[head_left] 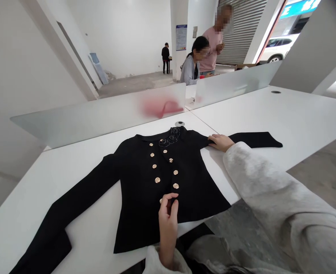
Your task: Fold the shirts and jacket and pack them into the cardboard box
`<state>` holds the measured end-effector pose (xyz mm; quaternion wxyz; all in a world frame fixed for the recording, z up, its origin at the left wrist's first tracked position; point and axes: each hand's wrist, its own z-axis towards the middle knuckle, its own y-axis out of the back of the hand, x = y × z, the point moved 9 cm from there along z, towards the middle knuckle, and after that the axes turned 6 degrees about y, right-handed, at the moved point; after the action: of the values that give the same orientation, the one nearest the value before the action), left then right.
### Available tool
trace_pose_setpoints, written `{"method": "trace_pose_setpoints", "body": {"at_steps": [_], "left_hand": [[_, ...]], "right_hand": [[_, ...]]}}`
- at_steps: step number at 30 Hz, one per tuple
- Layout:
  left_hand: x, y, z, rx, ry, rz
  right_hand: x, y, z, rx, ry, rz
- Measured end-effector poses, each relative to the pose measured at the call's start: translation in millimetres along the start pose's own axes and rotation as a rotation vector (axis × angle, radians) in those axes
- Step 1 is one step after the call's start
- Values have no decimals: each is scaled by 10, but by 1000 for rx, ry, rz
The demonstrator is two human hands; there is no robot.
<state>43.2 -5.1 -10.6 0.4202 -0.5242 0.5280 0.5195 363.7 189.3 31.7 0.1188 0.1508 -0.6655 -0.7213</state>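
Note:
A black long-sleeved jacket (139, 182) lies spread face up on a white table (93, 213), its collar away from me. Gold buttons run down its front in two rows, and dark flower trim (170, 137) sits on one side of the neckline. My left hand (169, 219) is over the lower front by the buttons, fingers loosely curled, with a gap between thumb and forefinger. At the upper part of the right-hand sleeve, my right hand (221, 142) has its fingers closed on the fabric. The other sleeve stretches toward the near left, its end folded.
Frosted dividers (113, 114) stand along the table's far edge, with a blurred red thing behind one. Beyond them are a seated person (189, 68), a standing person in pink (212, 45) and a distant person in black (165, 57). A cable hole (180, 123) lies beyond the collar.

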Motion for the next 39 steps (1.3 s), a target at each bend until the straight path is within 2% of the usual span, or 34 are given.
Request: {"method": "trace_pose_setpoints", "body": {"at_steps": [1, 3, 8, 11, 14, 17, 20, 22, 23, 25, 27, 29, 31, 34, 39], "left_hand": [[2, 4, 3, -5, -2, -5], [-1, 9, 6, -12, -11, -23], [11, 11, 10, -20, -26, -71], [37, -4, 14, 2, -14, -83], [45, -4, 14, 12, -2, -72], [37, -7, 12, 24, 4, -56], [17, -17, 8, 38, 0, -40], [0, -19, 7, 43, -5, -31], [-6, -21, 7, 44, -5, -25], [-17, -23, 10, 46, -7, -14], [-32, -21, 13, 42, -20, -9], [-49, -11, 10, 35, -43, -4], [-69, -2, -1, 30, -70, 13], [-84, -13, -23, 42, -98, 50], [-26, -65, 28, 39, -102, 31]], "right_hand": [[-77, 28, -72, -33, -32, -32], [-257, 4, -233, -1, -88, -26], [-750, -172, -690, 317, -226, 97], [-947, -100, -930, 381, -305, 64], [-967, 16, -1112, 340, -351, 38], [-919, 55, -1323, 289, -476, -24], [-754, -59, -1521, 329, -553, -57], [-555, -158, -1564, 362, -524, -35], [-414, -172, -1522, 338, -465, -20], [-59, -108, -1323, 205, -284, 15], [329, -7, -1038, 60, -87, 71], [616, -3, -704, 23, 13, 139], [762, -71, -341, 31, 9, 193], [846, -286, 143, 100, -44, 239], [963, -502, 717, 168, 17, 209]]}}
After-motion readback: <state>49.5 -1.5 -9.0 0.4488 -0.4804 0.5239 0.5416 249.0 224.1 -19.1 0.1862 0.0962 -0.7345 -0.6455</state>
